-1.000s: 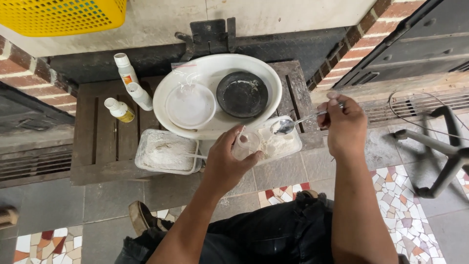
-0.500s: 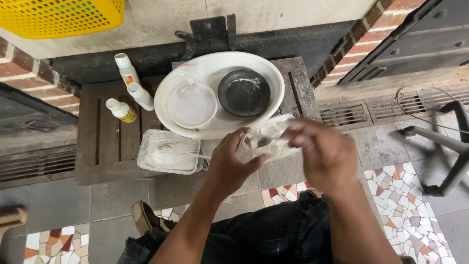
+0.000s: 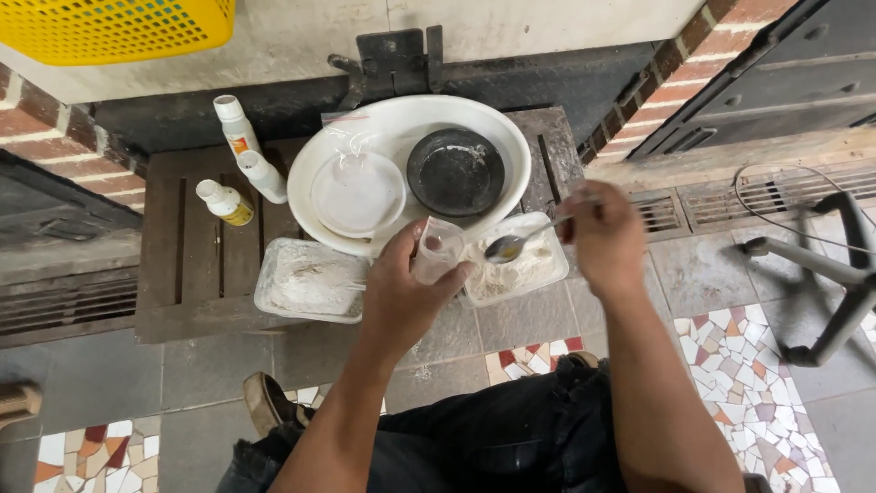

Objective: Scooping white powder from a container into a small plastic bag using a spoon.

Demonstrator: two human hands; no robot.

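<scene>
Head view: left hand (image 3: 401, 297) grips clear bag (image 3: 436, 251) at bench edge (image 3: 210, 324), right hand (image 3: 602, 239) holds spoon (image 3: 511, 245) w/ powder over tub (image 3: 538, 274).

I see bare table (image 3: 205, 274) left of the powder tray (image 3: 308, 281); three bottles (image 3: 242, 155) crowd its back, and the white basin (image 3: 406, 173) blocks the middle.

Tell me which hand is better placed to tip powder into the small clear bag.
Right. The right hand holds the spoon, its bowl just beside the clear bag. The left hand is occupied gripping that bag over the container of white powder.
</scene>
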